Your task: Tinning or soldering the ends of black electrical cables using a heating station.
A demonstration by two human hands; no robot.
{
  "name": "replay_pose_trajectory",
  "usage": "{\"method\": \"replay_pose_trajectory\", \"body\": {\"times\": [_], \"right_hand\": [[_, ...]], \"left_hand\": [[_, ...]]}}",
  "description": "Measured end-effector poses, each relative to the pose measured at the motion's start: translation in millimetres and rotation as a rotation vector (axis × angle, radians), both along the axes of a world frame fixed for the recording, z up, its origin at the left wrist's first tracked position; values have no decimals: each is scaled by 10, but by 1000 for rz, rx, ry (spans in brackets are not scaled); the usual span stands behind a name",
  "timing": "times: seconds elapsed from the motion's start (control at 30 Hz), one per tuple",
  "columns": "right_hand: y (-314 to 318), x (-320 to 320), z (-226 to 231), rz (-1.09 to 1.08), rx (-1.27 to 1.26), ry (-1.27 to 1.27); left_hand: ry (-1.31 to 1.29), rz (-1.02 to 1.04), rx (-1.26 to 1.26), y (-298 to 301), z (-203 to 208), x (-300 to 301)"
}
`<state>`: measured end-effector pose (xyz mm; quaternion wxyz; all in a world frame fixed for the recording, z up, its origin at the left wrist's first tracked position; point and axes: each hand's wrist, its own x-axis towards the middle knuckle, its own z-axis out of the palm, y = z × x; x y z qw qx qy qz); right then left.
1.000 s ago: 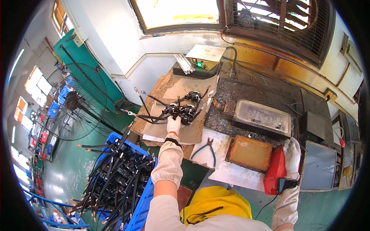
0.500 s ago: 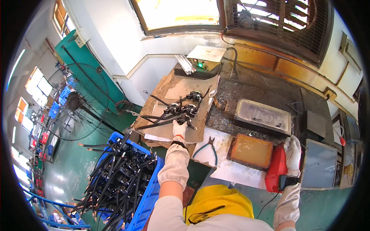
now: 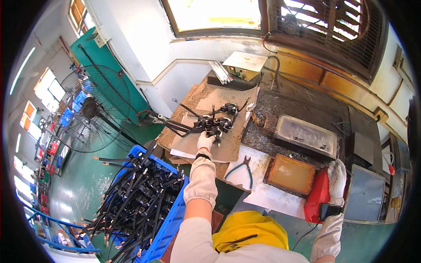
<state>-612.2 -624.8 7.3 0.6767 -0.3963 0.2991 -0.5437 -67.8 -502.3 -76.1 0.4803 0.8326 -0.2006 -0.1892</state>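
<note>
Presently: left hand (image 3: 205, 141) closed on black cable assembly (image 3: 213, 123), centre frame; right hand (image 3: 337, 182) clasping red tool (image 3: 317, 197), lower right.
Best lifted slowly, keeping trailing leads clear of cardboard sheet (image 3: 228, 144) edge.

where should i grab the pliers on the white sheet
Take the pliers by the two teal handles, from the near side: they splay toward the person, while the metal jaws point away toward the bench's back. They lie flat and clear on the white sheet, between both hands.
</note>
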Motion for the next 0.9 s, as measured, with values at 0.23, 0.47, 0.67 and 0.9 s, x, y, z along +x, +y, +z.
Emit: {"method": "replay_pose_trajectory", "body": {"times": [0.23,0.47,0.67,0.9], "right_hand": [[-7,63,15,17,-4,-3],[-69,35,-84,50,-42,-60],[-102,12,-119,52,-9,-53],[-145,-67,-198,110,-67,-69]], "left_hand": [[166,-108,74,212,76,20],[-120,-211,14,665,856,-476],[487,-487,-396,1328,1254,-763],[444,-131,-627,2205,1299,-364]]}}
